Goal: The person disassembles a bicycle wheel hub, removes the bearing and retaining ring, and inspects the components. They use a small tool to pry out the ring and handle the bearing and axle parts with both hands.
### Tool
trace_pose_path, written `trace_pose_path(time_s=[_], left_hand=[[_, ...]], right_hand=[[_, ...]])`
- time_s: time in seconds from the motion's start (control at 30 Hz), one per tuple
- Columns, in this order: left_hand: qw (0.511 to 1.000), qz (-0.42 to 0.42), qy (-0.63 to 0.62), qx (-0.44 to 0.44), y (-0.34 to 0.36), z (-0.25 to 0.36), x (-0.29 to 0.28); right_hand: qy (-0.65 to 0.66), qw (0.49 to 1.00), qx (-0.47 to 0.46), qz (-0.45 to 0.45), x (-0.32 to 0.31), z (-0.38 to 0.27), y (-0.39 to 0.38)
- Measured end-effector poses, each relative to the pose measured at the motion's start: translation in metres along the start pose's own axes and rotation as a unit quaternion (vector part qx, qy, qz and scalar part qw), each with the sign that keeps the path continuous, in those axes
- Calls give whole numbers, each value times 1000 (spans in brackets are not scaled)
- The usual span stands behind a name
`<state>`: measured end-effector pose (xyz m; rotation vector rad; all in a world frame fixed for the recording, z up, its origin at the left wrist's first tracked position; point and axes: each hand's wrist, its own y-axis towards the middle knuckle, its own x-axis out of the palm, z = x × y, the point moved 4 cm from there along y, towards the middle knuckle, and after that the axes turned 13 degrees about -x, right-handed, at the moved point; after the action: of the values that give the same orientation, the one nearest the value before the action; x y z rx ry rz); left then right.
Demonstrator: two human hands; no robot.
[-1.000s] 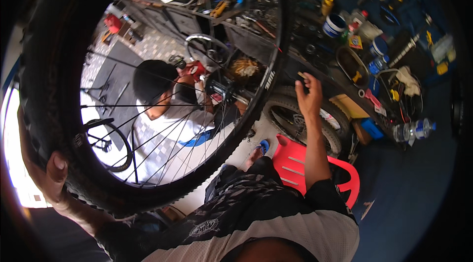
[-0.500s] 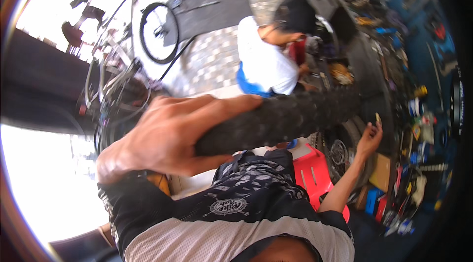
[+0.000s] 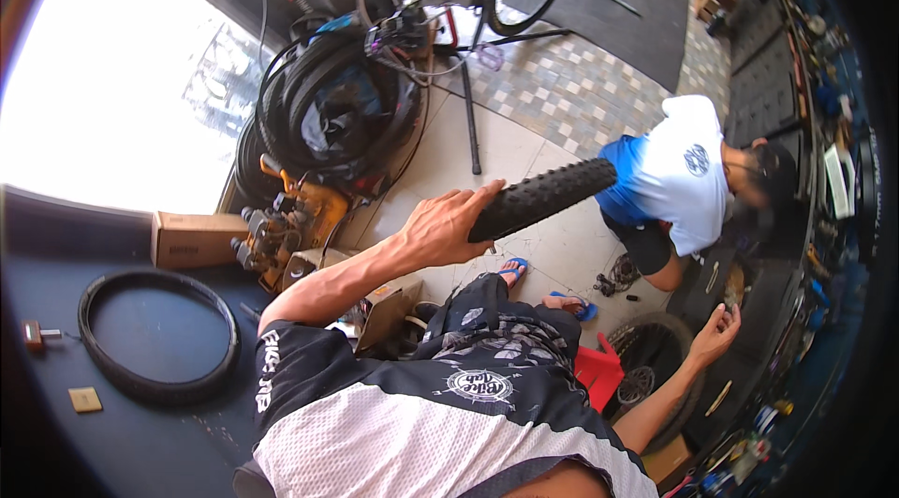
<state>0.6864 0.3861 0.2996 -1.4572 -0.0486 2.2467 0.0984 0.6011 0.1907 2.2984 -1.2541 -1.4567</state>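
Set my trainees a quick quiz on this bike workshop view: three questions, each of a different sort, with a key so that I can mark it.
1. True or false: only the left grip is on the knobbly black tyre.

2. Multiple choice: what colour are the sandals?
a) red
b) blue
c) yellow

3. Fill in the blank: in the picture, the co-worker is to the ____ of the knobbly black tyre.

Key:
1. True
2. b
3. right
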Motion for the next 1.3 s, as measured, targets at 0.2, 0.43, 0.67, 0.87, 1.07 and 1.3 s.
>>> trace_pose_path(time_s=[0.2, 0.43, 0.67, 0.87, 1.07, 1.3], left_hand=[[985, 87, -56, -135, -7, -119, 49], [963, 134, -93, -216, 13, -220, 75], [933, 144, -88, -317, 38, -325, 73], [922, 158, -134, -328, 67, -419, 61], [908, 173, -172, -340, 78, -512, 58], [845, 120, -71, -516, 101, -577, 22]], right_hand=[[-19, 990, -102, -95, 30, -57, 39], [3, 984, -113, -138, 64, -67, 73], [0, 974, -138, -180, 101, -121, 88], [-32, 981, -99, -164, 105, -177, 72], [-44, 961, -144, -230, 143, -266, 34], [-73, 949, -99, -289, 140, -308, 13]])
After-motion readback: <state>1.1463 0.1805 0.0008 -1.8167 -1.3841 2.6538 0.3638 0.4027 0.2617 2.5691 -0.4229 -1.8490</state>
